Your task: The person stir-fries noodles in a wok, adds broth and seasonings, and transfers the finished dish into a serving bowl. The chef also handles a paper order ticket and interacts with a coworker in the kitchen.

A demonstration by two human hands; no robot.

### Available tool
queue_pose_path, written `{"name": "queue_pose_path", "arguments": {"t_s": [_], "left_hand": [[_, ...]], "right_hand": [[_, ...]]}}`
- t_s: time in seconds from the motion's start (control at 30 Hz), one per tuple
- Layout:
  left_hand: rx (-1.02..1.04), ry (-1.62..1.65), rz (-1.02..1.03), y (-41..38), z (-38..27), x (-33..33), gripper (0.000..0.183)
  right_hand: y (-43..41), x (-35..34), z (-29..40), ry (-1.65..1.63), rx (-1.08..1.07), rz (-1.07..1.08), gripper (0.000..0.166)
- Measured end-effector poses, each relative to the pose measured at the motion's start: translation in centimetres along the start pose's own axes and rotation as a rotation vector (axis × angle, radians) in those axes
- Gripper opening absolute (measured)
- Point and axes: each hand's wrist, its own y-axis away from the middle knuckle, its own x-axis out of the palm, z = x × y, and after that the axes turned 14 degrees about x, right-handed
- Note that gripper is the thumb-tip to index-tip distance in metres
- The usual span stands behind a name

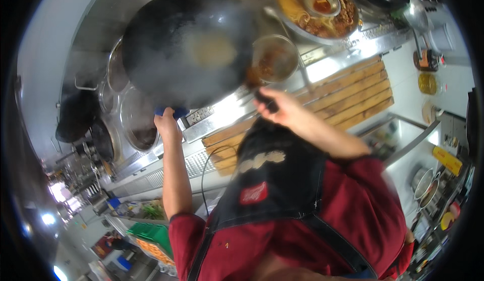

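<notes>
A large black wok [162, 50] sits on the steel range, and steam rises from it. A blurred yellowish patch [213, 50] shows inside it. My left hand [167, 124] grips the wok's near edge through a blue cloth [181, 112]. My right hand [280, 109] is closed around the black handle [266, 101] of a cooking utensil beside the wok's right rim. Its working end is blurred, so its kind is unclear. Just beyond that hand stands a round steel pot [278, 56] with reddish-brown contents.
A large steel bowl [317, 8] of noodles and meat stands at the upper right. Steaming pots [140, 118] crowd the wok's left side. Wooden slats [351, 95] run along the range front. A green crate [149, 233] is at lower left. Part of a red sleeve [401, 260] shows at lower right.
</notes>
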Motion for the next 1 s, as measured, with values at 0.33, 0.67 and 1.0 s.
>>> {"name": "queue_pose_path", "arguments": {"t_s": [0.33,0.67,1.0], "left_hand": [[0.337,-0.47,0.153,7.9,-1.8,2.1,0.04],[0.42,-0.295,0.036,5.0,4.2,0.3,0.044],[-0.256,0.201,-0.093,-3.5,5.0,-1.0,0.011]], "right_hand": [[-2.8,0.7,-1.0,-0.056,-0.082,-0.123,0.017],[-9.9,-1.1,-0.9,-0.085,-0.135,-0.034,0.017],[4.7,1.1,5.1,0.317,-0.131,-0.089,0.016]]}}
